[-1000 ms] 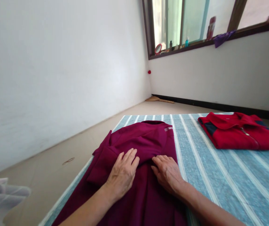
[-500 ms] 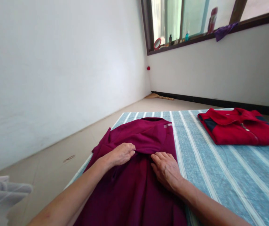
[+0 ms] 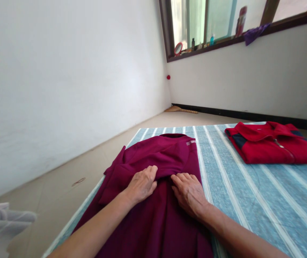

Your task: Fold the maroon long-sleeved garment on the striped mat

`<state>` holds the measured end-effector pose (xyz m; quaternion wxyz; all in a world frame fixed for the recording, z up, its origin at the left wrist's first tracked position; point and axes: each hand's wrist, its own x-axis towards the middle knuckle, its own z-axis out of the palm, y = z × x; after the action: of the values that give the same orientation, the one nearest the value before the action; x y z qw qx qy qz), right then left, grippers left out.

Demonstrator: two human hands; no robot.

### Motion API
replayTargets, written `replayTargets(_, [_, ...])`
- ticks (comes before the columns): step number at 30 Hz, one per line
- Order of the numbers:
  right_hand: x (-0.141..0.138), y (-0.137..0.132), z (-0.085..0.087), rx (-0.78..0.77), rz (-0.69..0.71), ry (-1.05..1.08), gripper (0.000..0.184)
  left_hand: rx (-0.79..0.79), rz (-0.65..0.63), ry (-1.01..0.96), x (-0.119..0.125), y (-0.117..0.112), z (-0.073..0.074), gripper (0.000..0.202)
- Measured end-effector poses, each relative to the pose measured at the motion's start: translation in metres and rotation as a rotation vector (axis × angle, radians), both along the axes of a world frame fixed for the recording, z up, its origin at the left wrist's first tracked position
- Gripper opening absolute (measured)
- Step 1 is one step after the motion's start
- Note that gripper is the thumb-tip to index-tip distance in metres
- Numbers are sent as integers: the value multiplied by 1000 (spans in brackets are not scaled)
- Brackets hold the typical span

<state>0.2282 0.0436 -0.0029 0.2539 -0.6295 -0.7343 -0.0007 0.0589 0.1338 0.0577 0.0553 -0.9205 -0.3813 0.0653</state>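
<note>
A maroon top (image 3: 153, 211) lies lengthwise on the striped blue cloth, its collar end away from me and a small pale label near the upper right. Part of it, apparently a sleeve, is folded across the upper body. My left hand (image 3: 142, 184) is on the middle of the top with curled fingers, closed on the edge of this folded layer. Just to its right, my right hand (image 3: 188, 191) has its fingers bent over the same edge, gripping the fabric. The fingertips of both hands are partly hidden in the folds.
A folded red jacket (image 3: 271, 145) with a zip rests at the right on the striped blue cloth (image 3: 223, 200). Pale fabric (image 3: 5, 225) shows at lower left. A brush-like broom (image 3: 181, 109) lies by the far corner. White walls stand left and ahead; a windowsill holds bottles and a mirror.
My left hand has shifted slightly right, nearer my right hand, and its wrist has turned. My right hand stays nearly in place on the maroon top.
</note>
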Motion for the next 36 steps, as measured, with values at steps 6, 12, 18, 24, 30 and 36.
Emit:
replayTargets(6, [0,0,0,6,1,1,19,153,78,165,24,-15,-3,30])
replayTargets(12, [0,1,-2,18,12,-32,24,276,-1,80,34,-10,-5,24])
replayTargets(18, [-1,1,-4,30,6,-57,24,232,-147,80,31,5,-4,21])
replayTargets(24, [-1,0,-2,21,9,-51,21,123,-157,87,28,15,4,21])
replayTargets(30, [-1,0,0,12,15,-45,21,109,-204,149,28,14,8,18])
replayTargets(36, [-1,-1,0,18,12,-56,20,96,-217,92,27,16,7,17])
